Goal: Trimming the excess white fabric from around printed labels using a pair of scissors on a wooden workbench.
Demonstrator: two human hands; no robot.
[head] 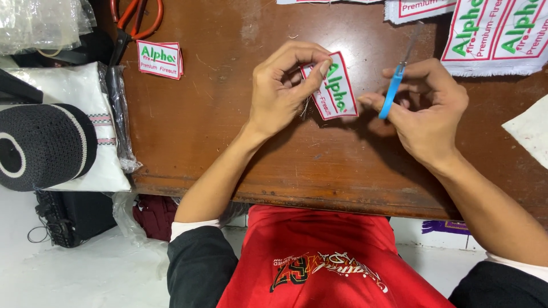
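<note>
Over the near edge of the brown wooden desk (228, 142), the left hand (282, 85) pinches a white embroidered patch (337, 88) with a red border, held just above the wood. The right hand (425, 108) grips blue-handled snips (393, 91) beside it. Farther off lie a stack of patches (161, 59), orange scissors (134, 23) and an uncut patch sheet (496, 37).

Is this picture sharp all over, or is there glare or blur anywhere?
Head view: mostly sharp; the white patch in the left hand is glare-bleached at its top edge; the blue-handled snips in the right hand blur at the tip; soft hand shadows fall on the wooden table.
</note>
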